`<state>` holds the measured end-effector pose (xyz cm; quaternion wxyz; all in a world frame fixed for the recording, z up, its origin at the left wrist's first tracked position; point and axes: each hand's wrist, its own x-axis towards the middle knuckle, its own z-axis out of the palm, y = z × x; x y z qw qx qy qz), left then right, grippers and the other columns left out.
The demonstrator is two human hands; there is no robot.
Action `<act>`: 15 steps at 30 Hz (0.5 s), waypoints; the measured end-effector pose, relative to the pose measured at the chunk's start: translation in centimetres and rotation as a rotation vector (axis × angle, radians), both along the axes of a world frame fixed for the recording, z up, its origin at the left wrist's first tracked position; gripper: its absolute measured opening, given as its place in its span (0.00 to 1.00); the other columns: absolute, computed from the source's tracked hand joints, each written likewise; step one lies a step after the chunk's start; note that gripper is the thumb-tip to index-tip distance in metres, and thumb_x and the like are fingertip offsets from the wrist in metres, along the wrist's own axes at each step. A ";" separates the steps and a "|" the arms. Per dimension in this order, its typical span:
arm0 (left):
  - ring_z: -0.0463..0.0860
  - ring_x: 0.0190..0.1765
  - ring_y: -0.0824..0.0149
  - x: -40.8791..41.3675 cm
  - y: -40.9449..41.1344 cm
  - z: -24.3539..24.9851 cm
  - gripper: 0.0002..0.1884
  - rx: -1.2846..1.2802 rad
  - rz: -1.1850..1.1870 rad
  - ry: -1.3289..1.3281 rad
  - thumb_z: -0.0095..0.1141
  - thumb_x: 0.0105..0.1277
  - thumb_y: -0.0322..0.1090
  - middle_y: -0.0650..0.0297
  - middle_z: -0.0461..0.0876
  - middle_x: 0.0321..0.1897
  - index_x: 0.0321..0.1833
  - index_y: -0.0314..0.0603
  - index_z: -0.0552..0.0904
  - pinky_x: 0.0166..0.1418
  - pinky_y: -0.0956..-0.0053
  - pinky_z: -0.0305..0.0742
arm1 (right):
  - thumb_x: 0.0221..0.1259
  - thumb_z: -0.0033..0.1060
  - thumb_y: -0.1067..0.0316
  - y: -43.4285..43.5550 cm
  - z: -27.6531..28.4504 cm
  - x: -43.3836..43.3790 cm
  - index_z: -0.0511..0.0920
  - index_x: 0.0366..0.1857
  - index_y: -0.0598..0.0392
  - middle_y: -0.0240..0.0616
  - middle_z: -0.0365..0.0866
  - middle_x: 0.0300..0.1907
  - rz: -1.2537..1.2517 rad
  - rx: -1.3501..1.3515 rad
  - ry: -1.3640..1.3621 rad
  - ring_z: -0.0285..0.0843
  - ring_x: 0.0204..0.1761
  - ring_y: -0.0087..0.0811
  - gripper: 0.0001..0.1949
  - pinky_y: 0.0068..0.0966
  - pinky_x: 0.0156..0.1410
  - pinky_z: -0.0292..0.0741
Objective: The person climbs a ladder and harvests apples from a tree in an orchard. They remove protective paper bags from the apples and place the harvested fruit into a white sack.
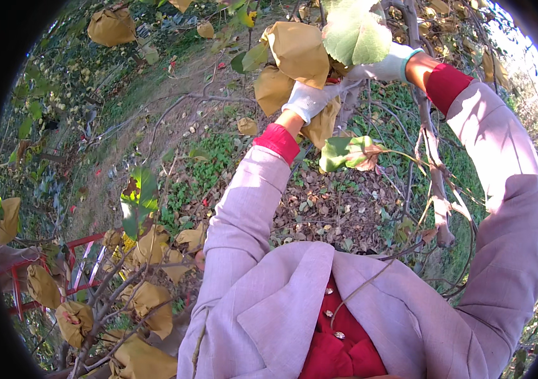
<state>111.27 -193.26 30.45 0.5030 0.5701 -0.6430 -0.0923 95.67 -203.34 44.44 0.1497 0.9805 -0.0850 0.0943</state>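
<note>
My left hand point(313, 98), in a white knit glove, reaches up among several tan paper fruit bags. One paper bag point(299, 53) bulges just above it, another point(273, 89) sits at its left, and a third point(322, 124) hangs below. From the other side comes my right hand point(382, 65), gloved in white with a teal cuff edge. A large green leaf point(356, 35) and the bags cover its fingers. Both hands nearly meet beside a bit of red showing under the upper bag. The fingertips are hidden, so their grip cannot be made out.
A bare tree branch point(432, 161) runs down beside my right arm. At lower left, more bagged fruit point(74, 322) hangs on twigs near a red metal frame point(15, 289). A curling leaf point(349, 154) hangs under my hands. Dry leaves point(326, 203) litter the ground.
</note>
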 end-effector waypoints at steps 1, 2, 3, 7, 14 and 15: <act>0.80 0.60 0.52 -0.2 0.1 0.4 0.32 -0.034 -0.018 -0.003 0.67 0.61 0.56 0.54 0.82 0.58 0.63 0.42 0.79 0.65 0.60 0.73 | 0.52 0.71 0.73 -0.6 -0.4 -0.2 0.69 0.69 0.45 0.51 0.72 0.59 0.013 -0.030 -0.014 0.78 0.58 0.53 0.36 0.43 0.59 0.79; 0.80 0.59 0.52 -0.3 0.2 0.8 0.32 -0.068 -0.036 -0.006 0.67 0.61 0.56 0.55 0.83 0.57 0.62 0.42 0.79 0.64 0.60 0.73 | 0.51 0.71 0.74 -1.1 -0.8 -0.3 0.70 0.68 0.45 0.51 0.72 0.58 0.026 -0.060 -0.029 0.78 0.57 0.54 0.35 0.44 0.59 0.79; 0.81 0.58 0.52 -0.2 0.4 1.0 0.33 -0.100 -0.041 -0.010 0.67 0.61 0.57 0.55 0.84 0.56 0.61 0.42 0.79 0.63 0.60 0.74 | 0.50 0.71 0.74 -1.1 -1.0 0.1 0.71 0.67 0.45 0.52 0.72 0.58 0.049 -0.090 -0.046 0.78 0.57 0.54 0.34 0.44 0.59 0.79; 0.82 0.57 0.53 -0.5 2.5 2.2 0.33 -0.100 -0.149 0.161 0.67 0.60 0.57 0.54 0.85 0.53 0.60 0.40 0.80 0.63 0.60 0.74 | 0.48 0.68 0.78 -0.5 -0.7 0.7 0.73 0.64 0.42 0.52 0.72 0.56 0.055 -0.099 -0.028 0.79 0.56 0.55 0.33 0.44 0.59 0.78; 0.86 0.53 0.62 -1.1 1.4 1.4 0.31 0.085 0.004 0.081 0.70 0.60 0.50 0.55 0.87 0.48 0.59 0.36 0.79 0.60 0.66 0.77 | 0.49 0.64 0.81 -2.5 -0.3 1.1 0.77 0.58 0.46 0.50 0.74 0.54 0.074 -0.081 -0.023 0.80 0.54 0.53 0.28 0.40 0.57 0.79; 0.85 0.53 0.62 -1.3 1.4 1.5 0.30 0.042 -0.008 0.097 0.70 0.60 0.50 0.56 0.87 0.48 0.59 0.37 0.79 0.60 0.66 0.77 | 0.49 0.64 0.81 -2.3 -0.3 1.2 0.79 0.55 0.48 0.49 0.75 0.54 0.081 -0.078 -0.022 0.80 0.53 0.53 0.25 0.40 0.56 0.79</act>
